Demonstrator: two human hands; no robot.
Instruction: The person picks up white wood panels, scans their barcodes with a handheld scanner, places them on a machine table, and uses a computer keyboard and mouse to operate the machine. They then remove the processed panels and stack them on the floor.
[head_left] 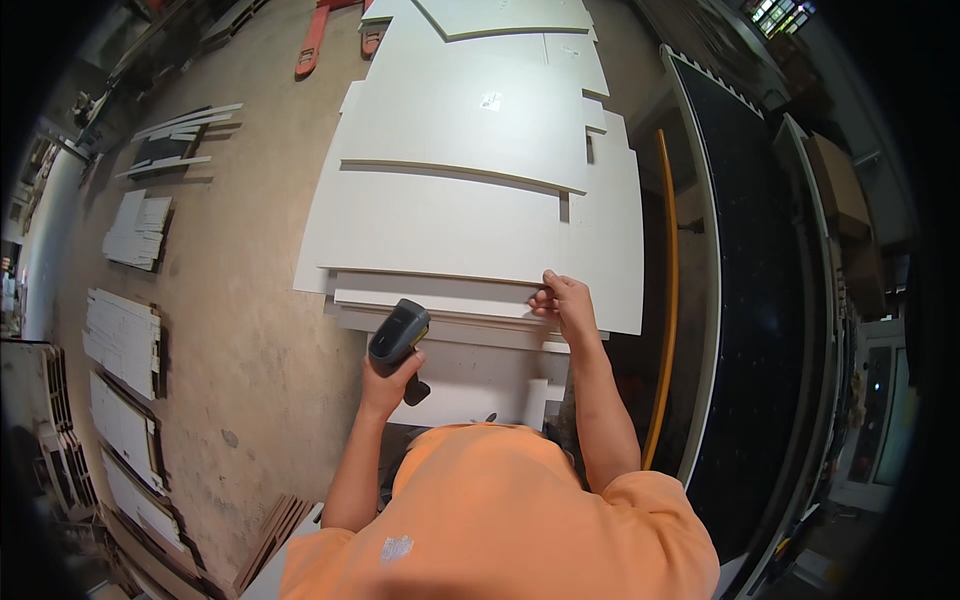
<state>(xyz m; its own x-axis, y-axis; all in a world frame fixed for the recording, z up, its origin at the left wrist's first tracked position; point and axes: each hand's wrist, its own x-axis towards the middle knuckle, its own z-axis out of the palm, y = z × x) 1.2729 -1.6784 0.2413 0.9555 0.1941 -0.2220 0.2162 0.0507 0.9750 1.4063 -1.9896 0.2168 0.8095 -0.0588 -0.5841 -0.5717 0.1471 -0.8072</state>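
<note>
Take the white panel (450,222), likely stiff and heavyish, by its edges (seemingly pinched near one corner by right hand (567,305), with scanner (398,335) clasped in left hand (385,385)).

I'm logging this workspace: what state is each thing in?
Boards: stacked, overlapping unevenly
Scanner: held upright-ish, clear of the boards
Left grip: closed around the scanner
Right grip: at the boards' edge, fingers bent; pinching unclear
Red forks: partly out of view
Side stacks: piled flat, edges uneven
</note>
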